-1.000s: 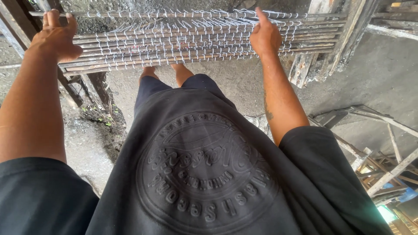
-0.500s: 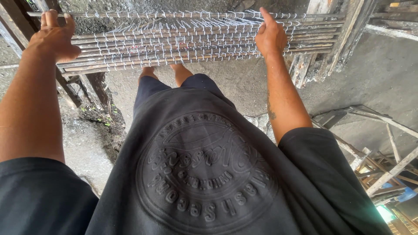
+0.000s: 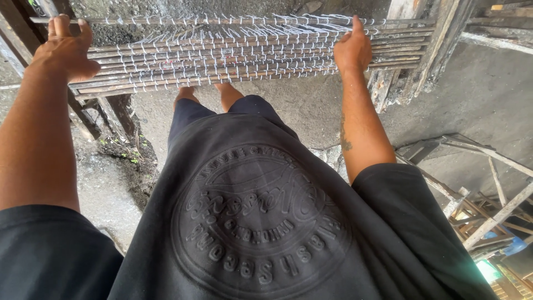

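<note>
A rack of long dark sticks [image 3: 222,55] strung with many white hooks or loops lies across wooden supports in front of me. My left hand [image 3: 64,47] rests on the rack's left end, fingers spread over the top sticks. My right hand [image 3: 351,49] presses on the sticks towards the right end, fingers laid along them. Neither hand visibly wraps around a stick. Below the rack I see my black shirt, dark shorts and bare feet [image 3: 208,94].
Charred wooden posts [image 3: 433,50] hold the rack at the right, dark posts [image 3: 83,114] at the left. Concrete floor [image 3: 488,105] spreads to the right. A wooden frame of slats [image 3: 488,194] lies at the lower right. Weeds and dirt [image 3: 125,150] sit lower left.
My right hand has slid to the right along the sticks. My left hand has stayed at the left end.
</note>
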